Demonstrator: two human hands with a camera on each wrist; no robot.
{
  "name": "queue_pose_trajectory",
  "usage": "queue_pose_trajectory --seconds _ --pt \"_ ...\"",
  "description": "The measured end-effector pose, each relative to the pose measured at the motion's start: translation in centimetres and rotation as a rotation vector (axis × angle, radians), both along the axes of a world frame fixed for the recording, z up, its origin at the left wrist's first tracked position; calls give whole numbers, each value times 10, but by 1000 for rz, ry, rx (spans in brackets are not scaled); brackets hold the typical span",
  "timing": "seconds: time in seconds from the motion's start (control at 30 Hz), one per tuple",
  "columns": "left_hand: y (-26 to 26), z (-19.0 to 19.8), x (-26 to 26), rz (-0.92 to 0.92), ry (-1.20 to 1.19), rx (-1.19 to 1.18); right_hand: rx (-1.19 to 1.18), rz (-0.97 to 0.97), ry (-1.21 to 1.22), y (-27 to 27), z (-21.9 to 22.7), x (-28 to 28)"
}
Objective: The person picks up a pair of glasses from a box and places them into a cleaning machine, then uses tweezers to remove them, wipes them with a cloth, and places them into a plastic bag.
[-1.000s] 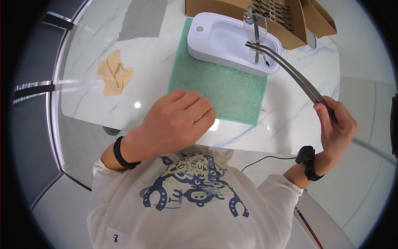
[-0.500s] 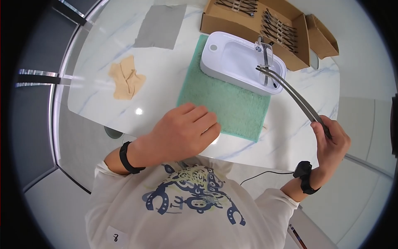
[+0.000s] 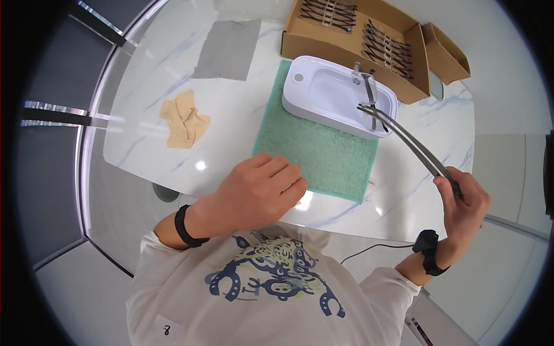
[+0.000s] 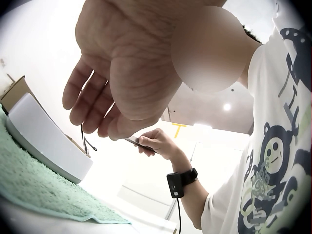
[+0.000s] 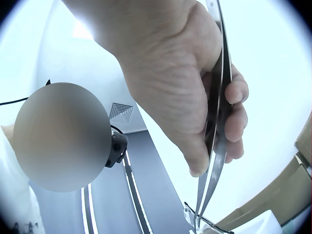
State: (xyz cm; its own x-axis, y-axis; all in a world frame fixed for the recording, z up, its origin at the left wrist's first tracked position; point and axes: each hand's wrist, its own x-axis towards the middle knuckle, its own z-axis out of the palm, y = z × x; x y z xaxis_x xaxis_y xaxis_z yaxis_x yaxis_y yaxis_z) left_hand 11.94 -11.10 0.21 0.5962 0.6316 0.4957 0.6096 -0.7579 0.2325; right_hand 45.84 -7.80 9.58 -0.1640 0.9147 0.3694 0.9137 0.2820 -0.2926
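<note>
My right hand [image 3: 468, 199] grips long metal tweezers [image 3: 418, 153] near their rear end, thumb on one side and fingers on the other. At the tweezers' tips is a pair of eyeglasses [image 3: 369, 92] with clear lenses and dark temples, over the right end of a white basin [image 3: 323, 119]. In the right wrist view, part of the eyeglasses [image 5: 209, 224] shows by the tips. My left hand [image 3: 257, 190] holds nothing, its fingers loosely bent, near the front edge of a green towel [image 3: 317, 153] that lies under the basin.
Behind the basin, a cardboard box [image 3: 346, 43] holds two rows of eyeglasses [image 3: 386, 49]. A smaller cardboard piece [image 3: 447, 55] stands to its right. A grey cloth [image 3: 228, 49] and a crumpled beige cloth [image 3: 184, 119] lie on the left of the marble-patterned table [image 3: 138, 144].
The head view has shifted, so the table and box appear lower in it. The eyeglasses on the tweezers have come down within the basin's outline. My left hand stays nearly still.
</note>
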Motion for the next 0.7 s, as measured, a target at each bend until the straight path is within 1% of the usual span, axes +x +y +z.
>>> queue_pose_trajectory --seconds 0.2,0.27,0.4,0.47,0.57,0.7 --pt "-2 -1 -1 11 10 0 6 -13 -33 -1 0 4" --pt "-2 -1 -3 8 14 -5 40 26 -34 -1 -2 4" --pt "-3 -1 0 21 -2 -1 28 -3 -38 -6 4 2" --pt "-3 -2 3 17 -8 1 -5 55 -59 -2 2 -1" --pt "-2 -2 2 23 -7 3 61 -1 -50 -2 -3 6" --pt "-4 -3 2 49 -2 -27 43 -16 -35 -4 0 0"
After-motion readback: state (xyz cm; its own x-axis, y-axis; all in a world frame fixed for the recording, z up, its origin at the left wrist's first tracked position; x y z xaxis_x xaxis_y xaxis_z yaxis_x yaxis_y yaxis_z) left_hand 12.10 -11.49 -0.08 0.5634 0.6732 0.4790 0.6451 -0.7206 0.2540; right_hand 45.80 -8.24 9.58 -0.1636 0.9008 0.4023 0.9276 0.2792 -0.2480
